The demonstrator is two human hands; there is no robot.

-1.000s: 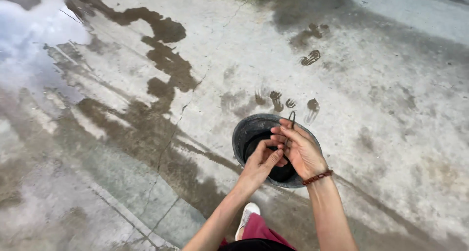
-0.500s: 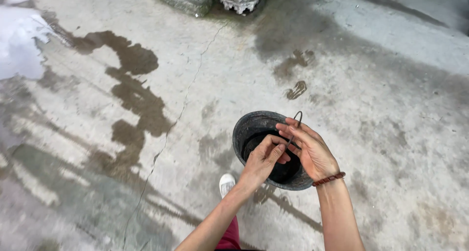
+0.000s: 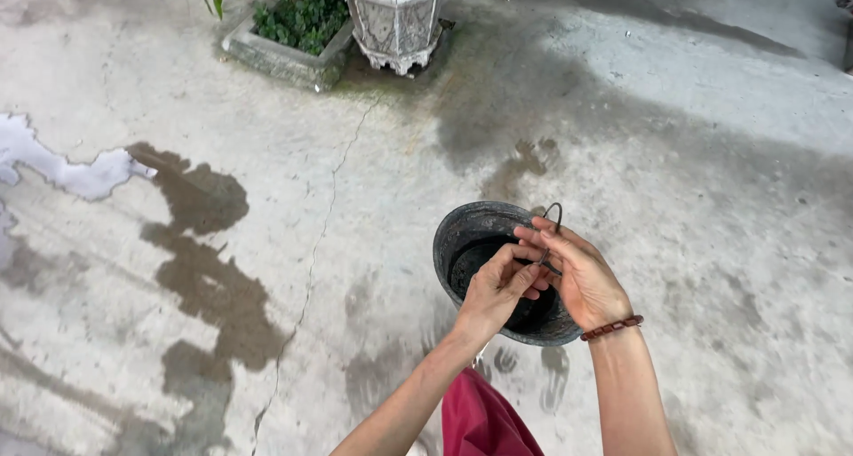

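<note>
Our right hand [image 3: 582, 278] and left hand [image 3: 498, 287] pinch, it seems, a thin wire hook [image 3: 553, 229] at the rim of the black pot [image 3: 471, 234]; we judge fastening underway, needing steady fingers next.

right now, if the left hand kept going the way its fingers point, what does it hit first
Most likely the right hand: the left hand points up and right, its fingertips already meeting the right hand's fingers on the wire handle over the dark bucket.
</note>
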